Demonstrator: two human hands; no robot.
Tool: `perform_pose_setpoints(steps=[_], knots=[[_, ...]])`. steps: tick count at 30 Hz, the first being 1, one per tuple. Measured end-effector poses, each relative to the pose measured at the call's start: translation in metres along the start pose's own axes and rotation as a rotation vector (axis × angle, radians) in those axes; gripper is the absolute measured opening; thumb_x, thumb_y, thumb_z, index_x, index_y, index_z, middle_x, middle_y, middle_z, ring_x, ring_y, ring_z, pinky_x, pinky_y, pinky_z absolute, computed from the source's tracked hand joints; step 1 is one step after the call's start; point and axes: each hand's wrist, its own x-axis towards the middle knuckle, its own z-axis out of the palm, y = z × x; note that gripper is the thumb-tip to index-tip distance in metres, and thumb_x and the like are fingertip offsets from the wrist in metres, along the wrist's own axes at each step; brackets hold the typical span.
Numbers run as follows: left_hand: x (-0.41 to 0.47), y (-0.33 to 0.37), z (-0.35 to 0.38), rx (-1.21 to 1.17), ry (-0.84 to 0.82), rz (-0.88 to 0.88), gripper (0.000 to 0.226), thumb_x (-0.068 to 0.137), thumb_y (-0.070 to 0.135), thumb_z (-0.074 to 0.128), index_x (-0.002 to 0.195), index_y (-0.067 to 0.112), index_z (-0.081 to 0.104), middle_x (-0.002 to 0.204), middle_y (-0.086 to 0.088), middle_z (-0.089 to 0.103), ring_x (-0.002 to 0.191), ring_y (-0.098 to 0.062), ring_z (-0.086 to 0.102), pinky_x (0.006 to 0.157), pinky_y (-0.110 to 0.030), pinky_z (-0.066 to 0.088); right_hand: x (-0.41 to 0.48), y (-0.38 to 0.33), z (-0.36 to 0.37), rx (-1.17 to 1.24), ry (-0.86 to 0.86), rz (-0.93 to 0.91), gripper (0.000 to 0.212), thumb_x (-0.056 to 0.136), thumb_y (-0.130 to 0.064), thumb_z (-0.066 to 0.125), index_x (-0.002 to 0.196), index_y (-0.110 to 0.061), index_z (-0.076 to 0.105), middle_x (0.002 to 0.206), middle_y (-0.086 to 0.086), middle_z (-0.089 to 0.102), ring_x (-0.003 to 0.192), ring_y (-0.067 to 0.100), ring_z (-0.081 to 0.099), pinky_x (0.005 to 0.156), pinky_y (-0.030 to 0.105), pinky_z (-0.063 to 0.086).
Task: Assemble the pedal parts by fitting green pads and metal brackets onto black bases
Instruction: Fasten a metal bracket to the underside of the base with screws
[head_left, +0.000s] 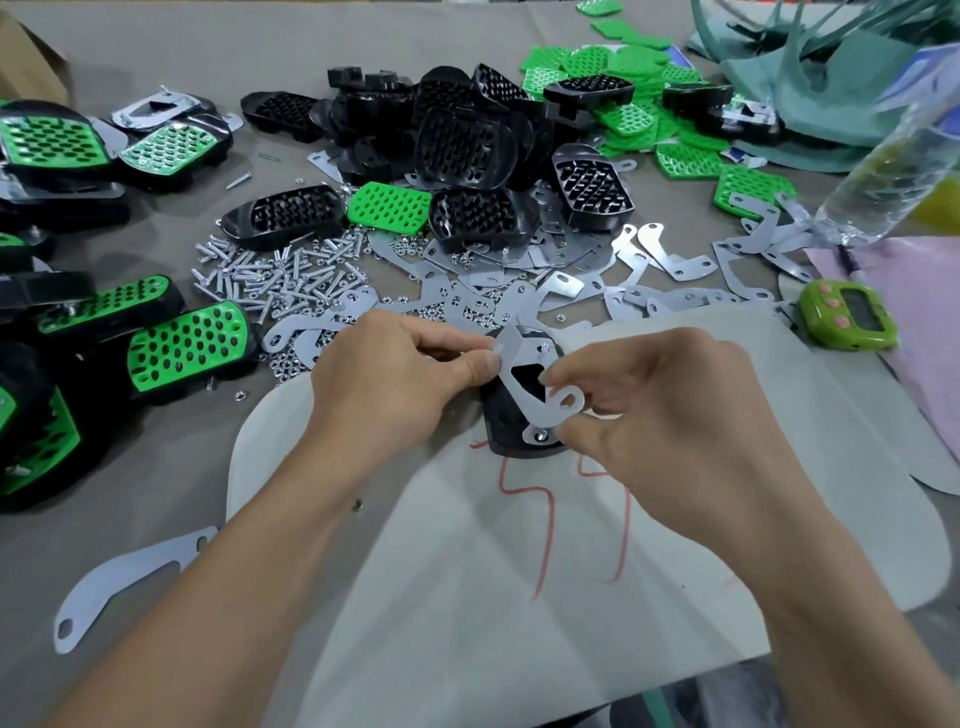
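Pinching the thin, stiff-looking bracket (524, 379) by its edges, both hands (395, 384) (654, 410) aligned it on the base (498, 441).

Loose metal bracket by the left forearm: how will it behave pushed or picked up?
The loose bracket looks like thin flat sheet metal: probably light, fairly stiff. Flush on the grey cloth, it would likely slide, not roll. Low edges may make pinching it up fiddly.

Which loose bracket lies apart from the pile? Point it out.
The bracket alone at bottom left, beside the left forearm; the other loose ones lie heaped in the pile.
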Motion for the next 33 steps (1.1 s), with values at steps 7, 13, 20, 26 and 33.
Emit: perform_pose_setpoints(steps=[7,13,20,26,33], knots=[[0.000,-0.003,0.001,-0.031,-0.007,-0.007,0.013,0.070,0.064,0.083,0.072,0.065,0.070,0.064,0.031,0.068,0.071,0.013,0.062,0.059,-0.024,0.039,-0.012,0.002,0.011,0.063,0.020,0.110,0.039,0.067,-0.028,0.088,0.083,-0.059,0.071,0.078,-0.023,0.070,0.083,0.000,0.064,0.064,0.011,0.051],[0.000,-0.004,0.000,-0.061,-0.029,0.012,0.023,0.072,0.061,0.083,0.082,0.072,0.066,0.069,0.031,0.070,0.073,0.010,0.064,0.064,-0.026,0.045,-0.020,0.015,0.031,0.088,0.066,0.010,0.041,0.069,-0.013,0.088,0.086,-0.047,0.076,0.091,-0.063,0.047,0.106,-0.003,0.053,0.084,-0.004,0.031],[0.000,-0.005,0.002,-0.071,-0.023,0.006,0.024,0.072,0.059,0.082,0.086,0.071,0.067,0.072,0.031,0.072,0.076,0.007,0.068,0.081,-0.033,0.058,-0.031,0.035,0.038,0.184,0.011,-0.078,0.051,0.090,-0.017,0.074,0.113,-0.061,0.062,0.131,-0.052,0.043,0.133,-0.010,0.045,0.108,0.013,0.037],[-0.001,-0.006,0.002,-0.082,-0.030,0.013,0.024,0.072,0.058,0.082,0.084,0.071,0.067,0.072,0.030,0.072,0.074,0.006,0.068,0.077,-0.031,0.056,-0.027,0.035,0.040,0.270,0.081,-0.019,0.053,0.085,-0.010,0.079,0.105,-0.059,0.068,0.118,-0.047,0.059,0.112,-0.017,0.058,0.097,0.005,0.041],[-0.002,-0.006,0.004,-0.058,0.000,0.024,0.020,0.072,0.058,0.081,0.075,0.072,0.066,0.071,0.034,0.069,0.070,0.010,0.063,0.064,-0.026,0.045,-0.029,0.029,0.037,0.215,0.094,0.031,0.042,0.083,-0.025,0.080,0.104,-0.059,0.067,0.118,-0.051,0.055,0.101,-0.026,0.056,0.086,-0.004,0.036]])
